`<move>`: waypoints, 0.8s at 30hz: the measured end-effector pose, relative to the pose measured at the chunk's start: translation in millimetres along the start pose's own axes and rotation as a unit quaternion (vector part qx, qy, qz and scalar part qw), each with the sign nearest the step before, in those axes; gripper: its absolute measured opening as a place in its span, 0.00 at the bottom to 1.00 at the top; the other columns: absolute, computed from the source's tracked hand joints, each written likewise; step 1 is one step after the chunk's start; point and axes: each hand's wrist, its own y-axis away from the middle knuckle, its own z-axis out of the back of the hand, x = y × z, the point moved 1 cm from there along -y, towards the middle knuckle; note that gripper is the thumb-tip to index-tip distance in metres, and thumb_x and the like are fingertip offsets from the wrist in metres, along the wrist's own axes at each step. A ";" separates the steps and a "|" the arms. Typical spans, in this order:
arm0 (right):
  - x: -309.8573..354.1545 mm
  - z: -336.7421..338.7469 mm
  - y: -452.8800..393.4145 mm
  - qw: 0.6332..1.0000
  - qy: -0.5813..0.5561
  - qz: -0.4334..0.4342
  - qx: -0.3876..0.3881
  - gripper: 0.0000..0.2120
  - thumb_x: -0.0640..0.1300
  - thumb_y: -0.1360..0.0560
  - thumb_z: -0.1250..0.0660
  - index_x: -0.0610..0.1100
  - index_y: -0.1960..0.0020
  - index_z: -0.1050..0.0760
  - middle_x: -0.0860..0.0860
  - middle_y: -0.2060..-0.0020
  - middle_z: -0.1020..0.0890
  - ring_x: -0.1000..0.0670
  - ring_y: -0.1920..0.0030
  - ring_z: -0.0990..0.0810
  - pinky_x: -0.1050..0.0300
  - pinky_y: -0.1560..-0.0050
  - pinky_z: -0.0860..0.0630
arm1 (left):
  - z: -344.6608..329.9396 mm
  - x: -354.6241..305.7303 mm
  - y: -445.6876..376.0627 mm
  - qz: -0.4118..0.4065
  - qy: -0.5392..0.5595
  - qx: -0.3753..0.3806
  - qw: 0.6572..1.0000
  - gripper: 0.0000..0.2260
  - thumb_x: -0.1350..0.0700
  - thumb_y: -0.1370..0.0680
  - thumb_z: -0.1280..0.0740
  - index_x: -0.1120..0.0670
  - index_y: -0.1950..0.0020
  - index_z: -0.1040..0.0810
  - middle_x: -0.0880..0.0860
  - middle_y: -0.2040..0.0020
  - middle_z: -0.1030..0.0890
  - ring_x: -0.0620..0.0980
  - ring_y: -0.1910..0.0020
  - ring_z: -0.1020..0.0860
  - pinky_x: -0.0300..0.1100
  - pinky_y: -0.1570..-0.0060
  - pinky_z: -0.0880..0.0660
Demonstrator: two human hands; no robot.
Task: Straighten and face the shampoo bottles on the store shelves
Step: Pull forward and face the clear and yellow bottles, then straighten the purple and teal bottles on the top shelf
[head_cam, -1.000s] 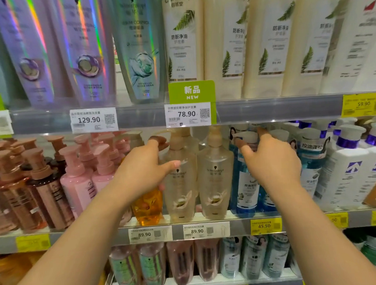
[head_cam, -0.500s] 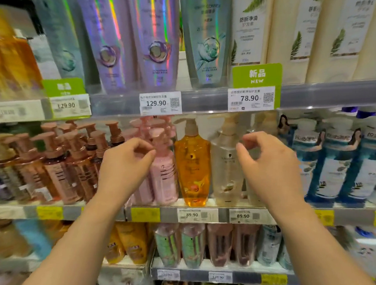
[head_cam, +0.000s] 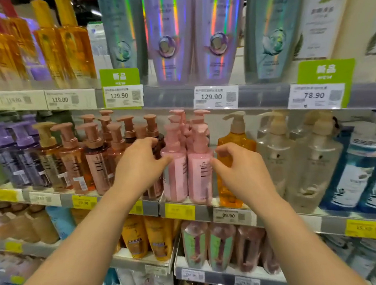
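Midway: facing pink bottles (head_cam: 187,164), labels turned sideways.
Left hand (head_cam: 139,165) gripping one; right hand (head_cam: 238,170) curled, contact unclear.

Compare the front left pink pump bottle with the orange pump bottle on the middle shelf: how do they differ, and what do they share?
The pink bottle is opaque; the orange bottle is see-through. The pink bottle's pump is pink, the orange bottle's beige. The left hand touches the pink bottle's side; the right hand is in front of the orange bottle. Both stand upright at the shelf's front edge.
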 end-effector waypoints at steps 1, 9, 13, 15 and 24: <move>3.7 -4.7 -4.3 1.000 0.001 0.003 0.000 0.13 0.53 0.22 0.34 0.52 0.40 0.22 0.56 0.46 0.17 0.51 0.51 0.18 0.51 0.49 0.21 | -0.4 0.6 -3.4 -0.008 -0.001 0.007 1.000 0.27 0.41 0.28 0.29 0.53 0.33 0.25 0.54 0.37 0.22 0.55 0.39 0.23 0.49 0.43 0.26; 42.0 -33.6 -28.5 0.997 -0.057 0.011 -0.045 0.08 0.53 0.23 0.33 0.54 0.47 0.18 0.59 0.53 0.16 0.56 0.51 0.19 0.55 0.51 0.23 | 7.3 15.2 -35.3 -0.069 -0.042 0.055 0.995 0.27 0.35 0.28 0.33 0.53 0.37 0.25 0.54 0.42 0.21 0.54 0.43 0.23 0.50 0.45 0.24; 69.6 -53.7 -38.1 0.996 -0.075 0.024 -0.045 0.04 0.53 0.23 0.32 0.55 0.50 0.19 0.60 0.55 0.16 0.59 0.55 0.21 0.60 0.56 0.27 | 18.3 32.6 -46.2 -0.097 -0.051 0.072 0.991 0.28 0.33 0.28 0.35 0.51 0.37 0.24 0.54 0.43 0.21 0.54 0.42 0.23 0.50 0.45 0.24; 83.5 -66.9 -44.0 0.995 -0.090 0.021 -0.041 0.05 0.52 0.24 0.32 0.55 0.51 0.18 0.59 0.56 0.16 0.58 0.55 0.20 0.56 0.53 0.24 | 25.1 42.4 -47.5 -0.121 -0.039 0.089 0.988 0.29 0.32 0.30 0.39 0.48 0.37 0.23 0.51 0.44 0.20 0.52 0.43 0.23 0.50 0.45 0.24; 134.8 -106.3 -54.2 0.994 -0.101 0.029 -0.038 0.05 0.53 0.25 0.31 0.55 0.51 0.17 0.60 0.56 0.15 0.54 0.52 0.18 0.50 0.49 0.21 | 64.6 87.9 -43.4 -0.182 0.033 0.101 0.978 0.17 0.42 0.27 0.34 0.44 0.41 0.20 0.44 0.49 0.20 0.44 0.50 0.23 0.46 0.49 0.24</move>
